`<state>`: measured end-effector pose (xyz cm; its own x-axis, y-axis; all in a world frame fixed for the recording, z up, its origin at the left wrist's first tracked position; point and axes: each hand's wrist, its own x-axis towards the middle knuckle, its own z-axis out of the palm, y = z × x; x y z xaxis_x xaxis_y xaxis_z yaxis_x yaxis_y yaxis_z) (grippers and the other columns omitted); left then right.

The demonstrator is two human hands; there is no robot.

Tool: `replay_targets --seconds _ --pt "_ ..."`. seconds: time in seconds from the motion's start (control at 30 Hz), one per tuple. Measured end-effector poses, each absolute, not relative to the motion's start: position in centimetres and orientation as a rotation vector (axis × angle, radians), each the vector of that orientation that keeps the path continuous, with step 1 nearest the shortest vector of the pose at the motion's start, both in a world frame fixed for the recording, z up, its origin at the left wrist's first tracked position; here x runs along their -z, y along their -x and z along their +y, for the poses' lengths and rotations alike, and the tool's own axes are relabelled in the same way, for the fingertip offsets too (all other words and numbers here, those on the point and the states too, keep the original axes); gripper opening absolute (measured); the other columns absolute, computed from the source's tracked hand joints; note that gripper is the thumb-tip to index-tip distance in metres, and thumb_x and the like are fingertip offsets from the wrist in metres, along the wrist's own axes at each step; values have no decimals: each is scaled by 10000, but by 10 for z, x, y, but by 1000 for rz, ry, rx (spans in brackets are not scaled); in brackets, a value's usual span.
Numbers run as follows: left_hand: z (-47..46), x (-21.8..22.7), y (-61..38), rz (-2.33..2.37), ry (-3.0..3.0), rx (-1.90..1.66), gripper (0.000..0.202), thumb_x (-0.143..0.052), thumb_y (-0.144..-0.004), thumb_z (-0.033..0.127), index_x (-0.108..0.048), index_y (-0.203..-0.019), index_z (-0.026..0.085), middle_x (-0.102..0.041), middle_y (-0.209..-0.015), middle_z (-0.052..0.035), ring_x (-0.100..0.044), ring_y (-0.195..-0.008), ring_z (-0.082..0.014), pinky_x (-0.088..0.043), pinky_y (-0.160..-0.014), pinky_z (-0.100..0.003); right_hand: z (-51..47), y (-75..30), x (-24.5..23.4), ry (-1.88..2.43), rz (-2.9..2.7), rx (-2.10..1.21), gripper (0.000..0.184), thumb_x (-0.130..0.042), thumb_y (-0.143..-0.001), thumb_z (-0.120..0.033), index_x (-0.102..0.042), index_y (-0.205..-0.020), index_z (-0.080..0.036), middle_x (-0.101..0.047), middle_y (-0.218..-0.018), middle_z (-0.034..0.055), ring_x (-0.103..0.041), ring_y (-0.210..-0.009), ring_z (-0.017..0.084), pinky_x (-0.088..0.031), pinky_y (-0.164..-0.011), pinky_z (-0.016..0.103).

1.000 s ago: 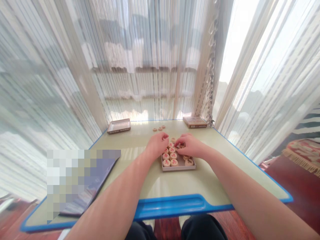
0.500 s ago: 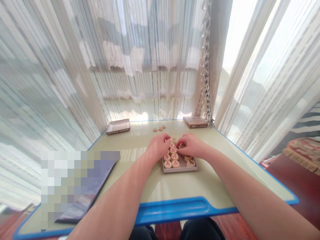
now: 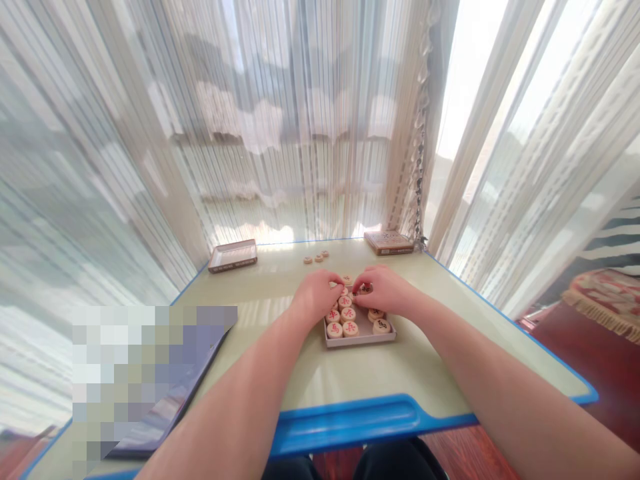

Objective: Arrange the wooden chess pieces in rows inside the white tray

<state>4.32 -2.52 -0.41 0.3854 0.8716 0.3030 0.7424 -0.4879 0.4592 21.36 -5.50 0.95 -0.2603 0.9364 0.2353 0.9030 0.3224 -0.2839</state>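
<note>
Round wooden Chinese chess pieces (image 3: 349,314) lie in a shallow open box (image 3: 361,340) on the table. Red-marked ones fill its left side; black-marked ones, such as a horse piece (image 3: 381,327), are along the right. Over the box's far left corner, my left hand (image 3: 316,293) has its fingers closed on the rim of a red chess piece (image 3: 344,292). My right hand (image 3: 381,291) reaches in from the right, thumb and forefinger pinched round a piece mostly hidden by the fingertips. One loose piece (image 3: 347,279) sits just beyond the box.
Three chess pieces (image 3: 319,258) lie farther back. A box lid or tray (image 3: 233,256) is at the back left, a closed box (image 3: 389,243) at the back right. A dark-edged flat object (image 3: 165,407), partly pixelated, is at the left. Curtains (image 3: 300,167) hang behind the blue-edged table (image 3: 350,421).
The view has shifted slightly. Both hands stay over the far part of the box with only small finger movements; the pieces in the box look the same.
</note>
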Motion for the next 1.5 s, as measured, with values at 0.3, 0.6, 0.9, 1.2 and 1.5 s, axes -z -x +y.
replay_targets --seconds 0.3,0.6,0.9,1.2,1.5 --pt "-24 7 -43 1401 -2362 -784 245 -466 -743 246 -688 -845 239 -681 -860 2 -593 -792 -151 -443 -728 -239 -52 -212 -7 1641 -2209 -121 171 -594 -661 -341 -699 -760 -249 -605 -738 33 -519 -813 205 -392 -697 282" --pt "-27 3 -43 1442 -2316 -816 248 -444 -773 281 -676 -828 215 -682 -832 -9 -593 -773 -159 -449 -723 -250 -52 -210 -7 1653 -2218 -118 155 -595 -665 -327 -695 -752 -246 -604 -727 35 -522 -803 204 -393 -703 283" --pt "-13 5 -30 1597 -2305 -936 321 -413 -748 138 -656 -946 202 -648 -1012 -41 -551 -984 -182 -396 -904 -283 -48 -218 -10 1627 -2016 -158 228 -493 -738 -258 -689 -845 -209 -615 -788 27 -539 -734 153 -398 -676 246" --pt "-2 12 -22 1591 -2326 -710 380 -401 -725 59 -684 -923 219 -655 -1009 -38 -525 -1035 -179 -376 -923 -287 -21 -247 10 1806 -1910 -79 322 -431 -724 -104 -707 -852 -209 -620 -1010 54 -548 -943 184 -387 -871 264" --pt "-1 13 -17 1572 -2283 -782 413 -417 -705 45 -675 -973 224 -636 -1088 -38 -526 -1074 -196 -385 -935 -303 -27 -246 3 1894 -1839 -110 309 -472 -719 -176 -685 -940 -201 -667 -963 58 -589 -862 190 -431 -779 266"
